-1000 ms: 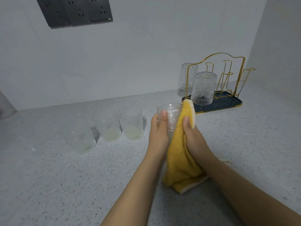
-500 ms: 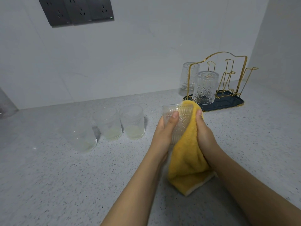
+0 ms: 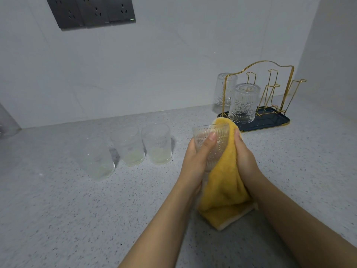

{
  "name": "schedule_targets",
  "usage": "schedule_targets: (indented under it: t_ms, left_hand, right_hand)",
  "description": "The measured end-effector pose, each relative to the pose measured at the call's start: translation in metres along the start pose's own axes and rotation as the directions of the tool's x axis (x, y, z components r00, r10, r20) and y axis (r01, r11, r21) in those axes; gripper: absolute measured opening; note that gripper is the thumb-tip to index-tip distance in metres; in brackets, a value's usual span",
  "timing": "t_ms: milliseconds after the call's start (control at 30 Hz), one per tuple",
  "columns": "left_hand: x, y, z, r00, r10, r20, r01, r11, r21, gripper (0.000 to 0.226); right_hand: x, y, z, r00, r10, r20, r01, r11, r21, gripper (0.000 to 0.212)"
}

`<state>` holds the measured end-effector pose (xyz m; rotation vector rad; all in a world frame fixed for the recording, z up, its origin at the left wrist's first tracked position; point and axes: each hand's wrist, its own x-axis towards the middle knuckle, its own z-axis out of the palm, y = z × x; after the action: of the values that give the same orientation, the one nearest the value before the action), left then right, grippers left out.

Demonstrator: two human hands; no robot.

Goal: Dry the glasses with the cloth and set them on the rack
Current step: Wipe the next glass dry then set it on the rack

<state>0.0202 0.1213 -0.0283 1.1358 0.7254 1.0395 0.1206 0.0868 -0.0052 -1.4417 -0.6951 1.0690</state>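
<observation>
My left hand (image 3: 195, 161) grips a patterned clear glass (image 3: 216, 144), held upright above the counter with its thumb across the front. My right hand (image 3: 245, 159) holds the yellow cloth (image 3: 224, 188) pressed against the glass's right side; the cloth hangs down to the counter. A gold wire rack (image 3: 270, 91) on a dark blue tray (image 3: 274, 122) stands at the back right. Two glasses sit upside down on the rack, one in front (image 3: 243, 103) and one behind (image 3: 225, 88). Three wet glasses stand to the left: near one (image 3: 96, 157), middle one (image 3: 128, 147), right one (image 3: 157, 144).
The speckled grey counter (image 3: 77, 219) meets a white wall at the back. A dark socket panel (image 3: 90, 11) hangs on the wall at upper left. A clear object (image 3: 7, 122) shows at the far left edge. Another wall closes the right side.
The glass has turned in my left hand and my thumb now lies across its front. The cloth has slid round to the glass's right side with my right hand.
</observation>
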Motion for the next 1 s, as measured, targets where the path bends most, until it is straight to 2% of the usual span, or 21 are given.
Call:
schedule_targets:
  t_ms: [100,167,267,367,467,533,633,700,833,900,967,1000]
  left_hand:
    - [0.000,0.002,0.001,0.999,-0.032,0.020,0.031,0.999,0.045,0.059]
    - [-0.001,0.005,0.002,1.000,-0.020,-0.019,0.023,0.990,0.136,0.055]
    - [0.002,0.006,-0.002,0.991,0.046,-0.128,-0.018,0.977,0.210,0.059]
    - [-0.002,0.008,0.001,0.987,-0.008,-0.159,0.037,0.982,0.183,0.058]
    - [-0.009,0.006,0.004,0.993,-0.006,-0.119,0.021,0.992,0.128,0.064]
    - [-0.006,0.002,0.002,0.996,0.009,-0.087,-0.002,0.997,0.076,0.069]
    - [-0.004,0.000,0.002,1.000,0.027,-0.015,-0.026,0.998,0.053,0.062]
    - [-0.002,0.000,0.002,0.999,0.016,0.029,-0.018,0.999,0.045,0.061]
    - [-0.002,0.004,0.000,0.999,0.031,0.024,-0.034,0.994,0.102,0.059]
    - [-0.002,0.006,-0.001,0.997,0.073,-0.037,-0.067,0.986,0.152,0.056]
    - [-0.002,0.006,-0.001,0.996,0.055,-0.074,-0.043,0.987,0.153,0.038]
    - [-0.002,0.006,-0.001,0.996,0.042,-0.076,-0.031,0.988,0.149,0.038]
  right_hand:
    - [0.003,-0.001,-0.003,1.000,0.000,-0.011,0.000,1.000,0.013,0.046]
    - [-0.002,0.001,0.001,1.000,-0.020,0.014,0.021,0.999,-0.028,0.050]
    - [-0.007,0.012,0.009,0.982,-0.185,0.047,0.191,0.966,-0.173,0.060]
    - [-0.007,0.019,0.012,0.949,-0.300,0.093,0.314,0.921,-0.232,0.058]
    - [-0.008,0.016,0.011,0.964,-0.250,0.094,0.262,0.952,-0.157,0.054]
    - [-0.006,0.011,0.008,0.986,-0.158,0.049,0.162,0.982,-0.098,0.054]
    - [0.002,0.001,0.000,1.000,0.002,-0.013,-0.002,1.000,-0.017,0.050]
    - [0.004,-0.005,-0.002,0.999,0.039,-0.033,-0.038,0.999,0.019,0.048]
    - [0.000,-0.003,-0.002,0.999,0.041,-0.023,-0.041,0.999,-0.021,0.056]
    - [-0.004,0.001,0.002,0.999,-0.028,-0.025,0.025,0.996,-0.089,0.058]
    - [-0.005,0.006,0.006,0.993,-0.113,-0.028,0.108,0.984,-0.139,0.061]
    - [-0.006,0.007,0.008,0.990,-0.139,-0.023,0.134,0.979,-0.155,0.061]
